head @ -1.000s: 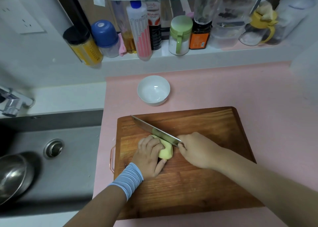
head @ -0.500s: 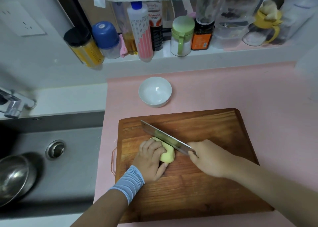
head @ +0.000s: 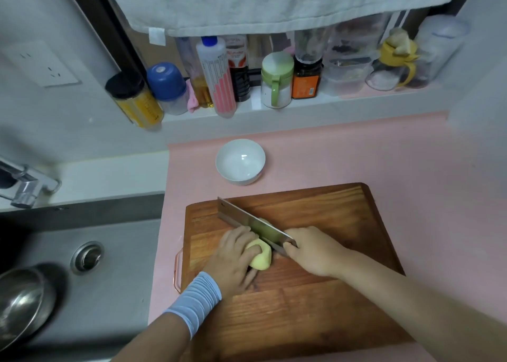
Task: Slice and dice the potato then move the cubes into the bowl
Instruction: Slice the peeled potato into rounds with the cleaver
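Knife on the potato!
Left hand (head: pixel 236 257) curls over the potato (head: pixel 260 258), pinning it at the board's (head: pixel 329 306) nine o'clock. Right hand (head: pixel 312 252) grips the knife (head: pixel 255 226). The empty bowl (head: pixel 240 160) waits at twelve.

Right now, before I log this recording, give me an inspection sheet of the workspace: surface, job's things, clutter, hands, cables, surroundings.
Surface: wooden cutting board lying on a pink mat.
Job's things: potato on the board with the knife set across it; no cubes seen; white bowl beyond the board, empty.
Clutter: bottles and jars lined up on the back ledge.
Hands: left hand holds the potato, fingers curled over it; right hand grips the knife handle.
Cables: nothing seen.
Surroundings: sink to the left with a steel bowl in it and a tap above; cloth hanging overhead; wall socket.
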Action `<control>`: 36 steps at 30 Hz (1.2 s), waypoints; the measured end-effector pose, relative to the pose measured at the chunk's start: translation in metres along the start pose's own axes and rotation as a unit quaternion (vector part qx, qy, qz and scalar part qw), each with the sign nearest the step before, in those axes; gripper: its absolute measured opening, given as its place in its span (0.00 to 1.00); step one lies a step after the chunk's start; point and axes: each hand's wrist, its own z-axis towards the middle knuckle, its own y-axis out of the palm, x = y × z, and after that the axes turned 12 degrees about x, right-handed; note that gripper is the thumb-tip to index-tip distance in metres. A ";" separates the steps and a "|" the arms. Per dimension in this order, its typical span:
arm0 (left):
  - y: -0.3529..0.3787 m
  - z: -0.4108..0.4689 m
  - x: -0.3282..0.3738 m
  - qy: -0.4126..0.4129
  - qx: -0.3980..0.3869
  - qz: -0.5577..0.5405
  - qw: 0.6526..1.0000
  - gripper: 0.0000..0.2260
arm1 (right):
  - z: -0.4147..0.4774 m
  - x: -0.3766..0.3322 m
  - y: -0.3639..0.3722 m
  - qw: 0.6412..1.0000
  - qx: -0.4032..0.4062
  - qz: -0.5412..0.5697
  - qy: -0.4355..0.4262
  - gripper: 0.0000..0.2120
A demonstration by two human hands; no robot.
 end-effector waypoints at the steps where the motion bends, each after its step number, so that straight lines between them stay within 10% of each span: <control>1: -0.003 0.004 -0.003 0.018 -0.012 0.001 1.000 0.17 | -0.002 0.001 -0.002 1.000 0.003 0.024 0.010 0.13; 12: -0.031 0.055 0.024 -0.087 -0.353 -0.018 0.931 0.31 | -0.021 0.011 -0.038 0.983 0.176 0.046 0.022 0.13; 19: -0.007 0.086 0.045 -0.143 -0.411 -0.005 0.900 0.26 | -0.028 0.018 -0.041 0.980 0.192 0.035 0.030 0.15; 27: -0.009 0.098 -0.012 -0.231 -0.270 -0.010 0.935 0.18 | -0.026 0.015 -0.038 0.979 0.200 0.024 0.030 0.16; 31: 0.001 0.091 -0.024 -0.181 -0.362 0.041 0.913 0.29 | -0.021 0.007 -0.040 0.980 0.197 0.012 0.023 0.16; 36: -0.003 0.084 -0.027 -0.305 -0.258 -0.028 0.916 0.12 | -0.013 -0.003 -0.034 0.981 0.192 0.011 0.016 0.17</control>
